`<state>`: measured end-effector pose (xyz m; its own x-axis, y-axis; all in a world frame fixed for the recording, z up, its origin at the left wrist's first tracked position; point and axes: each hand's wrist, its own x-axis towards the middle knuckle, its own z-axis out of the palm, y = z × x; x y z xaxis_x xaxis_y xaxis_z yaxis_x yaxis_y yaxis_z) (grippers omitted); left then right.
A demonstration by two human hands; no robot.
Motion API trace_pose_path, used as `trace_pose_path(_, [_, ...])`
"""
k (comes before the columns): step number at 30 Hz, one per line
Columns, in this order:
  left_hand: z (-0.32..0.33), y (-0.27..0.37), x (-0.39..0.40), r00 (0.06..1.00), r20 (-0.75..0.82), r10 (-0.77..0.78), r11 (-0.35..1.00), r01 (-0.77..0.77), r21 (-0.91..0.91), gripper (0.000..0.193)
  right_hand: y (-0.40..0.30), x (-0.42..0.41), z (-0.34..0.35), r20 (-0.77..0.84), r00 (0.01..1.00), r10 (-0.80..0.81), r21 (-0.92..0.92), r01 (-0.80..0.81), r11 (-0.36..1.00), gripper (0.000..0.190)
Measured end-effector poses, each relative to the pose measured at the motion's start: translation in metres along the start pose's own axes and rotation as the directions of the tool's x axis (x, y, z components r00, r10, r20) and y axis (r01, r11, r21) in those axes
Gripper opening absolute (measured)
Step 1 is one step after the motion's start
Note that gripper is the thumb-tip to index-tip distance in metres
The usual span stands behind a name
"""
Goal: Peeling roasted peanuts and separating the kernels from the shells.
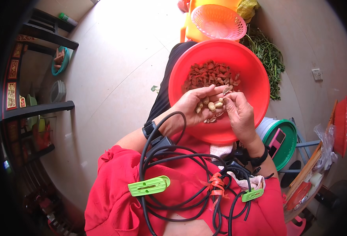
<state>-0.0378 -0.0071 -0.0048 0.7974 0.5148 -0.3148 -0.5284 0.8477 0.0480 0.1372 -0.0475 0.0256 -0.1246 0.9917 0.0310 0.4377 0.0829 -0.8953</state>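
My left hand [193, 101] is turned palm up over a large red plastic basin [217, 132]. Several unshelled peanuts [211, 106] lie in its cupped palm and along its fingers. An opened peanut shell half [226, 90] shows pale inside near the left fingertips. My right hand [239, 113] meets the left one from the right, thumb and forefinger pinched together beside the peanuts. Whatever is between those fingertips is mostly hidden. Beneath the hands, the basin holds a heap of reddish-looking peanuts or shells [210, 73], with some pale pieces [211, 119] nearer me.
Beyond the basin, a pink slotted basket [219, 25] rests on an orange stool [195, 32]. Pulled green plants [269, 59] lie on the floor. At right stands a green-lidded bucket [288, 147] with a pink phone [276, 143] on it. Black cables [176, 156] loop across my chest.
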Motion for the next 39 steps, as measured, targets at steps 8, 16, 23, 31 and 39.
trace_pose_path(8, [0.013,-0.001,-0.002,0.991,-0.129,0.03,1.0,-0.031,-0.002,0.034,-0.004,0.002,0.003,-0.032,0.999,-0.041,0.119,0.044,0.992,0.013])
trace_pose_path(16, [0.003,0.002,-0.001,0.986,-0.14,0.092,0.994,-0.099,-0.043,0.035,-0.004,0.001,0.002,0.122,0.959,-0.257,-0.151,0.274,0.95,0.026])
trace_pose_path(23, [-0.003,-0.003,0.003,0.991,-0.127,0.053,0.995,-0.042,0.09,0.022,-0.007,0.0,0.003,-0.042,0.997,0.068,0.259,-0.055,0.964,0.012])
trace_pose_path(31, [0.0,-0.007,0.0,0.996,-0.086,0.022,0.958,0.003,0.285,0.017,-0.004,0.0,0.0,0.025,1.0,-0.013,0.188,0.008,0.982,0.016])
trace_pose_path(39, [0.006,-0.006,-0.002,0.987,-0.143,0.075,0.955,-0.03,0.297,0.022,-0.007,-0.001,0.004,-0.091,0.993,0.079,0.356,-0.041,0.933,0.016])
